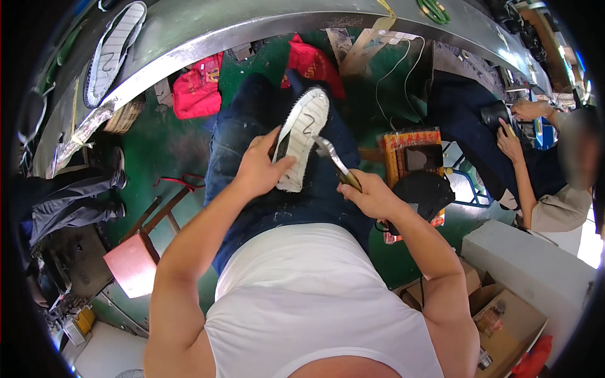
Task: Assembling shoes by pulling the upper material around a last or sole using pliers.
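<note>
A shoe (304,140) lies bottom up over my lap, its whitish underside marked with a dark squiggle. My left hand (259,165) grips it along the left side, the thumb pressed on the underside near the lower end. In my right hand (373,194) is a pair of pincers (337,162) with a curved metal head and a dark and yellowish handle. Its head meets the right edge of the shoe's underside at about mid-length. My right fingers are closed around the handle and hide part of it.
A metal bench (208,45) curves across the top, with another shoe bottom up (115,53) and a green coil (433,11) on it. Red bags (197,88) lie beneath. A co-worker (558,201) at right handles a black item; a stool (133,261) stands left, a box (513,318) lower right.
</note>
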The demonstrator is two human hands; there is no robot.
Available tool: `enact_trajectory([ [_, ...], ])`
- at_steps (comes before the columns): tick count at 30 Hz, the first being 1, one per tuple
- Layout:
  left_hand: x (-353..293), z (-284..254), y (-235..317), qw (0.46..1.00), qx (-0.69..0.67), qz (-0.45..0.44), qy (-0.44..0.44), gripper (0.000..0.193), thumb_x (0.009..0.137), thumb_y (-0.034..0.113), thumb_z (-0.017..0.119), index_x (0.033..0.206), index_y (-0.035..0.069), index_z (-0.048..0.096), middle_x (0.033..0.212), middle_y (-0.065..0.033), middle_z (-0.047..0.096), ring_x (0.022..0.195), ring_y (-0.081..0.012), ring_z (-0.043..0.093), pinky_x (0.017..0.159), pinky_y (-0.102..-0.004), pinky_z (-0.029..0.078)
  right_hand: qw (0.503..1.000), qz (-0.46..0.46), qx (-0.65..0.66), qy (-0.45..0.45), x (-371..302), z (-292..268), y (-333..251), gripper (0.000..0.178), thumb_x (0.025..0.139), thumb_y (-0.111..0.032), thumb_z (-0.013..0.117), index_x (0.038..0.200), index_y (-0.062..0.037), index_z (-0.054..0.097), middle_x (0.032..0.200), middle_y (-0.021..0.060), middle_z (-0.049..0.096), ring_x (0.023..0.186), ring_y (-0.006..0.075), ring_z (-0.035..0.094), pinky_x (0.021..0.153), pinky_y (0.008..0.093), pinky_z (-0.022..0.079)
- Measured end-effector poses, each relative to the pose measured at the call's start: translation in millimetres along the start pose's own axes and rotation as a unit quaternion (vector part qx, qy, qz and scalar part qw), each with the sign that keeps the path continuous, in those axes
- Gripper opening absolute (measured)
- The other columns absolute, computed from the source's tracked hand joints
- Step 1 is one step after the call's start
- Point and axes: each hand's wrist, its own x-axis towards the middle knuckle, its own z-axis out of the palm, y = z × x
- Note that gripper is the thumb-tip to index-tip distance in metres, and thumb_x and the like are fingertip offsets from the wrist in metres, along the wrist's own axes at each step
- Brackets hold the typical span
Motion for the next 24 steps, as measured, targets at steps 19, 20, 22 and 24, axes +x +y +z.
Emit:
enact_trajectory([
  [19, -12, 0, 10, 0.994, 0.042, 0.013, 0.099, 0.024, 0.093, 0.017, 0.060, 0.108, -0.001, 0.068, 0.084, -0.0197, 0.066, 0.082, -0.0371, 0.065, 0.071, -0.0443, 0.052, 0.992, -0.056, -0.079, -0.077, 35, -35, -81, 0.025, 0.092, -0.014, 0.061, 0.111, 0.0022, 0.061, 0.098, 0.0172, 0.067, 0.086, 0.0307, 0.067, 0.072, 0.0383, 0.053],
  [20, -9, -3, 10, 0.994, 0.040, 0.015, 0.103, 0.024, 0.093, 0.017, 0.060, 0.108, -0.001, 0.068, 0.084, -0.0197, 0.066, 0.082, -0.0371, 0.065, 0.071, -0.0443, 0.052, 0.981, 0.090, 0.029, -0.172, 32, -39, -71, 0.027, 0.093, -0.015, 0.062, 0.113, 0.0023, 0.061, 0.100, 0.0144, 0.068, 0.085, 0.0247, 0.068, 0.070, 0.0354, 0.055],
  [22, -8, -2, 9, 0.994, 0.046, 0.007, 0.104, 0.023, 0.094, 0.017, 0.060, 0.104, -0.002, 0.068, 0.087, -0.0193, 0.068, 0.083, -0.0370, 0.066, 0.074, -0.0435, 0.052, 0.970, 0.089, 0.129, -0.184, 29, -30, -49, 0.031, 0.094, -0.017, 0.063, 0.119, 0.0013, 0.059, 0.102, 0.0099, 0.067, 0.085, 0.0148, 0.066, 0.068, 0.0308, 0.056],
  [24, -9, -3, 6, 0.995, 0.055, 0.011, 0.088, 0.026, 0.093, 0.018, 0.061, 0.109, -0.003, 0.066, 0.093, -0.0199, 0.068, 0.087, -0.0369, 0.066, 0.077, -0.0428, 0.053, 0.929, 0.144, 0.293, -0.174, 30, -15, -54, 0.035, 0.096, -0.017, 0.061, 0.125, 0.0013, 0.056, 0.104, 0.0104, 0.066, 0.084, 0.0133, 0.064, 0.069, 0.0281, 0.057],
])
